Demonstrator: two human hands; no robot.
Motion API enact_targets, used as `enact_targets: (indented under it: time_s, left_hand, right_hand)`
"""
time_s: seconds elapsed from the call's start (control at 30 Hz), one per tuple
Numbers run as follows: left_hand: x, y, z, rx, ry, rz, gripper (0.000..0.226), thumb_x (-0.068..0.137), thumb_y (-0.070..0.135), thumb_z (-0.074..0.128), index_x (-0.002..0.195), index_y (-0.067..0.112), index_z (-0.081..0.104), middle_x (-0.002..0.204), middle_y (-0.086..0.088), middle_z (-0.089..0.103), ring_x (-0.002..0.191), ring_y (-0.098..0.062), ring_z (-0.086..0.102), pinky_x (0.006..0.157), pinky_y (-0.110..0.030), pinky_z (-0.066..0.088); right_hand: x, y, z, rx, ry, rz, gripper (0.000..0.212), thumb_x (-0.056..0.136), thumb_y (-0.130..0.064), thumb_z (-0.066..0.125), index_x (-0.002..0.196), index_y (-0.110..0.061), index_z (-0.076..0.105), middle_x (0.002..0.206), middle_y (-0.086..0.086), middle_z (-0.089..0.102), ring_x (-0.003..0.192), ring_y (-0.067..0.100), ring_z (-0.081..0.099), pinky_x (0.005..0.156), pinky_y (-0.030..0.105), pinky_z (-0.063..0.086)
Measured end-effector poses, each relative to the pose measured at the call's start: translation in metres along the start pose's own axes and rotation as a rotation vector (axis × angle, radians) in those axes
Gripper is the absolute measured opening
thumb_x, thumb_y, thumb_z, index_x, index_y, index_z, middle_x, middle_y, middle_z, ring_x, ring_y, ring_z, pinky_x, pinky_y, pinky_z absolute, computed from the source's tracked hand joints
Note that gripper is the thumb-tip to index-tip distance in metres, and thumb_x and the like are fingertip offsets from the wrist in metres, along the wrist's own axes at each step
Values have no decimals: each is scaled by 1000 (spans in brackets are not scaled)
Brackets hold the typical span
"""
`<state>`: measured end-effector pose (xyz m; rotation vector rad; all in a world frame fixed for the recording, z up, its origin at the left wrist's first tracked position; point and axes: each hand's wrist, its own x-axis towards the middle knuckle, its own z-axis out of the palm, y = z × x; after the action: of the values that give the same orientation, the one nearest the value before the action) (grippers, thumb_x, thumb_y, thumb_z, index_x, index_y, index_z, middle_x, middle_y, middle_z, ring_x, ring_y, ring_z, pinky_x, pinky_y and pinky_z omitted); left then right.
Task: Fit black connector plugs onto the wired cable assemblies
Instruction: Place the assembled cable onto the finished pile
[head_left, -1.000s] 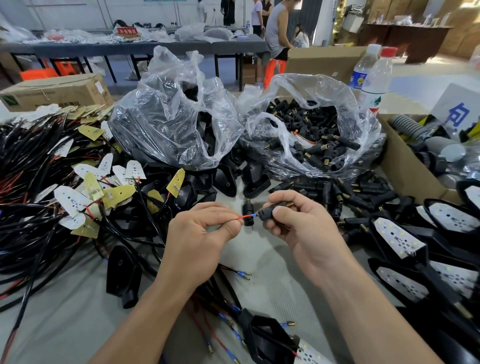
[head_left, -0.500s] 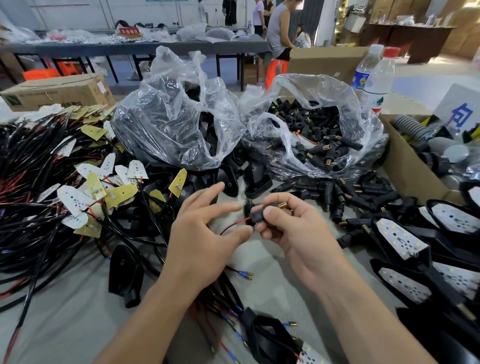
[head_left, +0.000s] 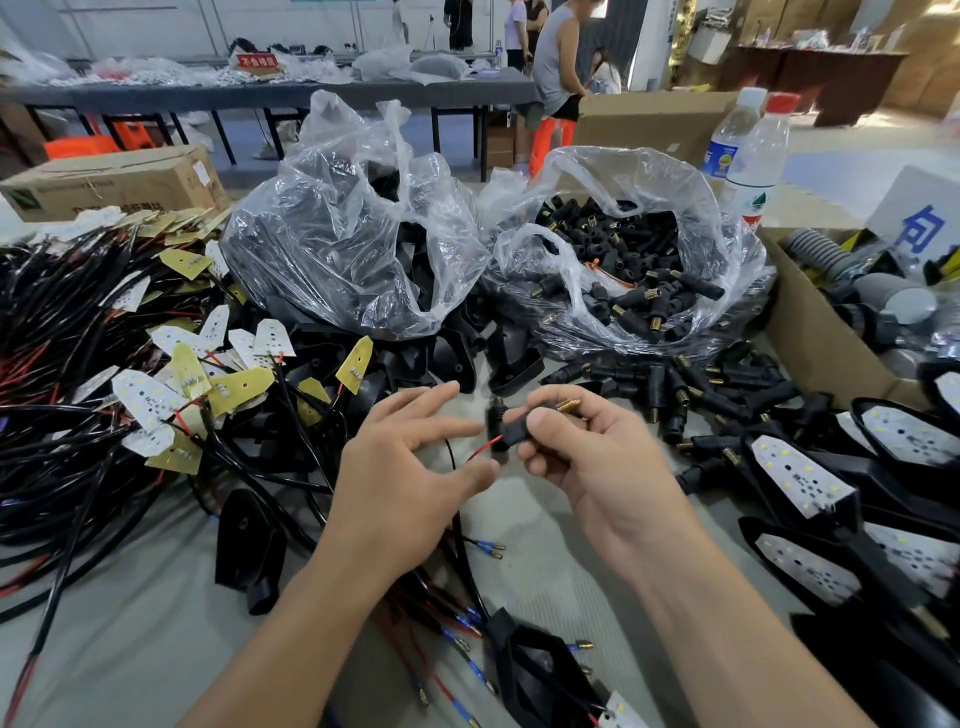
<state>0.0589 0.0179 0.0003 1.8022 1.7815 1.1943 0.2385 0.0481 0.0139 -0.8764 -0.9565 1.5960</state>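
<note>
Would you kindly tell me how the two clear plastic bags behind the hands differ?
The left clear plastic bag stands taller, its top bunched, over large black shells; the right clear plastic bag sags wide open, showing small black connector plugs with brass ends. Both are crinkled, transparent and sit on the grey table.

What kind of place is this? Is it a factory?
Probably a small assembly workshop or factory: a clear bag full of black connector plugs, a big heap of wired cables, and long worktables with people behind.
</note>
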Motion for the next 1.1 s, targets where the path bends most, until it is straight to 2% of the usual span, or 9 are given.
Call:
enact_targets:
  time_s: [0.13, 0.37, 0.57, 0.67, 0.77, 0.87, 0.93, 1.0, 1.1]
  left_hand:
    - [3, -2, 1, -16, 0, -15, 36, 74, 19, 89, 75, 53, 77, 112, 44, 62, 126, 19, 41, 98, 6, 21]
    - [0, 0, 5, -74, 3, 4, 31, 73, 20, 89, 75, 49, 78, 108, 41, 67, 126, 13, 47, 104, -9, 32]
    - [-1, -1, 6, -162, 4, 14, 19, 69, 26, 92, 68, 40, 80, 96, 30, 74, 115, 7, 58, 98, -20, 41]
    - [0, -4, 7, -156, 29, -12, 13, 68, 29, 92, 65, 34, 80, 90, 27, 75, 110, 6, 61, 91, -16, 41]
    - [-2, -3, 6, -138, 10, -27, 13, 69, 35, 92, 66, 37, 80, 90, 28, 74, 108, 7, 62, 90, -14, 42]
    - [-4, 3, 5, -189, 59, -79, 15, 74, 59, 75, 77, 45, 79, 80, 23, 74, 81, 7, 68, 72, -10, 49]
    - [-3, 3, 5, -172, 103, -184, 29, 83, 64, 63, 89, 40, 78, 73, 10, 74, 64, -4, 69, 62, -25, 58]
    - [1, 0, 7, -314, 61, -358, 23, 90, 45, 70, 108, 32, 76, 81, 5, 78, 72, -12, 75, 67, -36, 63]
    - [5, 2, 10, -637, -28, -555, 22, 92, 10, 73, 114, 10, 72, 80, -6, 79, 67, -15, 76, 59, -27, 60]
  right_hand:
    - [2, 0, -2, 34, -12, 11, 15, 95, 6, 59, 98, -4, 69, 90, 16, 74, 61, 17, 62, 57, 22, 53]
    - [3, 6, -4, 44, -20, 94, 27, 87, 8, 67, 108, -8, 62, 90, 20, 74, 63, 19, 62, 58, 23, 51]
    - [5, 6, -6, -65, -93, 110, 9, 99, -12, 61, 102, -8, 68, 94, 16, 76, 65, 16, 65, 59, 22, 48]
    - [5, 3, -10, 19, -116, 177, 43, 109, -33, 40, 113, -4, 72, 109, 19, 76, 78, 21, 69, 67, 27, 48]
    - [4, 3, -11, 22, -103, 163, 47, 111, -30, 36, 113, -4, 74, 111, 20, 75, 81, 22, 71, 67, 28, 48]
    - [5, 6, -8, -11, -18, 92, 46, 110, -25, 39, 101, 0, 77, 98, 25, 76, 70, 25, 68, 57, 26, 45]
    - [5, 6, -6, -63, -1, 52, 47, 110, -25, 41, 90, -2, 78, 90, 29, 74, 60, 24, 63, 52, 27, 39]
    - [5, 6, -4, -109, -41, 23, 50, 110, -26, 41, 84, -6, 79, 88, 32, 72, 52, 22, 57, 47, 26, 35]
    - [3, 8, -1, -172, -114, 11, 52, 110, -26, 39, 82, -9, 79, 86, 28, 74, 47, 19, 55, 44, 23, 35]
